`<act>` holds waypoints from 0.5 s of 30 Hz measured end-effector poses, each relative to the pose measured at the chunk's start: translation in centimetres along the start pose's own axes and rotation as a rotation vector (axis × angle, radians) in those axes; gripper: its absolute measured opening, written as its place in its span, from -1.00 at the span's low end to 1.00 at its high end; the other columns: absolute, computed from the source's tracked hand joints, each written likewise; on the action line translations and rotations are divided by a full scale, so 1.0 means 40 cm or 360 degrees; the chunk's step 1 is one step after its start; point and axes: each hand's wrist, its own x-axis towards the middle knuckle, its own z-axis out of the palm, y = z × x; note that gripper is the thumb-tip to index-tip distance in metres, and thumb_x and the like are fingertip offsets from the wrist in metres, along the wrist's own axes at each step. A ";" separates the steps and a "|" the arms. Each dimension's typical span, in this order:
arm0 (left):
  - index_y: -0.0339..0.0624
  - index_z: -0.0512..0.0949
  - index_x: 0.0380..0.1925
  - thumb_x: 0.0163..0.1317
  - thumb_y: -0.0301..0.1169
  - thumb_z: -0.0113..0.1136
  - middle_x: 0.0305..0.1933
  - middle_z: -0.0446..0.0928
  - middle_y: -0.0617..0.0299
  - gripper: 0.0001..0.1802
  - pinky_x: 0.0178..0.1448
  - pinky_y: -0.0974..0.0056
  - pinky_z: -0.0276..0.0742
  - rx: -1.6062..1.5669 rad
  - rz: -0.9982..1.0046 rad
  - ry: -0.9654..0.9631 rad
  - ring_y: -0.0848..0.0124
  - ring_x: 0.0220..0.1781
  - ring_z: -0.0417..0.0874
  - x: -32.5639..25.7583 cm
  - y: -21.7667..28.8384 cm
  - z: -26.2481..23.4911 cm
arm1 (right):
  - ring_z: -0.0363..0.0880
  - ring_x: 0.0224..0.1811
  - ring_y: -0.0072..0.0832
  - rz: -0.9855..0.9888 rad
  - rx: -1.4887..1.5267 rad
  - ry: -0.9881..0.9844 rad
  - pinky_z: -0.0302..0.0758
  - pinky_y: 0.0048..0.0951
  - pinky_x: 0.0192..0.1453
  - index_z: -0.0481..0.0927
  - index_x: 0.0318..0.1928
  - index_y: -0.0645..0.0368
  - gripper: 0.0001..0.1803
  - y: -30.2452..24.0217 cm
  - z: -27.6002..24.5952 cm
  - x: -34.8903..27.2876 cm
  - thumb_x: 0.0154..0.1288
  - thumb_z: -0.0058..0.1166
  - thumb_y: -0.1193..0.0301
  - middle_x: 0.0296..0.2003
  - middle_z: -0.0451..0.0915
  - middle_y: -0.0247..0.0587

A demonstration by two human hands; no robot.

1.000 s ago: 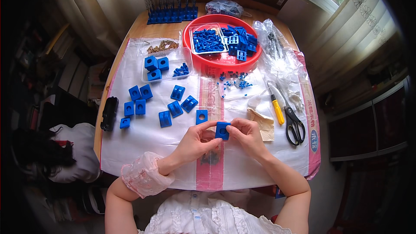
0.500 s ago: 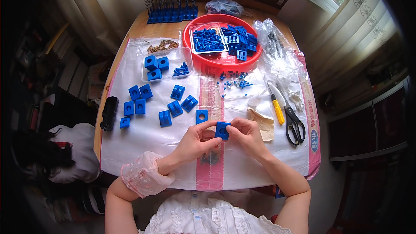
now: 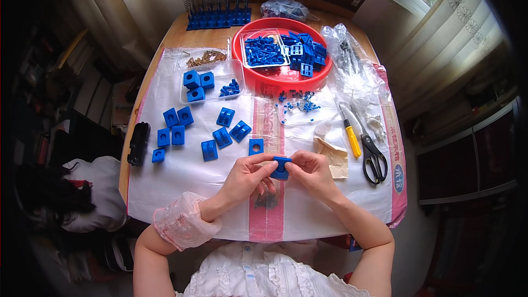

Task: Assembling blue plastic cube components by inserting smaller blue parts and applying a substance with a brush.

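Both hands pinch a small blue plastic block (image 3: 280, 171) above the pink stripe of the table cover. My left hand (image 3: 250, 177) grips its left edge between thumb and fingers. From the other side my right hand (image 3: 311, 174) holds it, thumb on the front face. The block is tilted, and its back is hidden by the fingers. Just beyond my left fingers lies a square blue piece with a round hole (image 3: 256, 147). Further left are several ribbed blue pieces (image 3: 221, 137) and several flat blue pieces with holes (image 3: 178, 135).
A red basin (image 3: 236, 55) of blue parts stands at the back, beside a clear plastic tray (image 3: 212, 100). Tiny parts (image 3: 300, 102) lie scattered in front. Scissors (image 3: 374, 159), a yellow-handled tool (image 3: 352, 140) and brown paper (image 3: 333, 158) are right; a black case (image 3: 138, 144) is left.
The blue block has been tipped in my fingers, so its top edge and a different face show. My left thumb has moved up onto it. The other parts lie as before.
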 end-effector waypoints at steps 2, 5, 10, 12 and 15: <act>-0.24 0.50 0.15 0.47 -0.20 0.02 -0.23 0.69 0.11 -0.59 -0.52 0.56 0.51 -0.0041 0.0008 -0.0024 0.50 -0.48 0.69 0.003 -0.004 -0.006 | 0.54 -0.30 -0.76 -0.0010 0.0026 -0.0011 0.48 -0.66 -0.22 0.62 -0.23 0.33 -0.87 -0.003 0.004 -0.001 0.35 0.15 0.48 -0.36 0.62 -0.40; -0.26 0.49 0.14 0.50 -0.15 -0.05 -0.23 0.69 0.09 -0.56 -0.50 0.56 0.52 -0.0147 0.0036 -0.0052 0.51 -0.47 0.69 0.001 -0.005 -0.007 | 0.54 -0.31 -0.75 0.0026 -0.0028 0.0006 0.48 -0.66 -0.23 0.62 -0.25 0.34 -0.87 0.001 -0.001 0.001 0.35 0.14 0.48 -0.38 0.62 -0.40; -0.27 0.47 0.17 0.48 -0.18 0.00 -0.23 0.69 0.09 -0.56 -0.49 0.56 0.52 -0.0169 0.0023 -0.0073 0.51 -0.47 0.69 0.002 -0.002 -0.005 | 0.53 -0.34 -0.75 0.0047 -0.0028 0.0033 0.47 -0.65 -0.27 0.62 -0.27 0.35 -0.85 -0.005 0.001 0.000 0.36 0.13 0.48 -0.40 0.62 -0.39; -0.26 0.46 0.17 0.44 -0.23 0.07 -0.23 0.69 0.11 -0.57 -0.49 0.56 0.51 -0.0062 0.0055 -0.0075 0.53 -0.47 0.68 0.002 -0.004 -0.002 | 0.53 -0.34 -0.75 0.0046 -0.0028 0.0042 0.48 -0.65 -0.28 0.62 -0.27 0.35 -0.85 -0.007 0.002 -0.001 0.36 0.13 0.47 -0.41 0.62 -0.38; -0.23 0.47 0.18 0.37 -0.32 0.18 -0.24 0.69 0.16 -0.57 -0.50 0.56 0.48 0.0100 0.0075 -0.0059 0.56 -0.48 0.67 0.002 -0.014 -0.005 | 0.55 -0.33 -0.74 0.0058 -0.0067 0.0047 0.49 -0.64 -0.26 0.62 -0.27 0.35 -0.85 -0.016 0.004 -0.002 0.35 0.14 0.47 -0.40 0.63 -0.38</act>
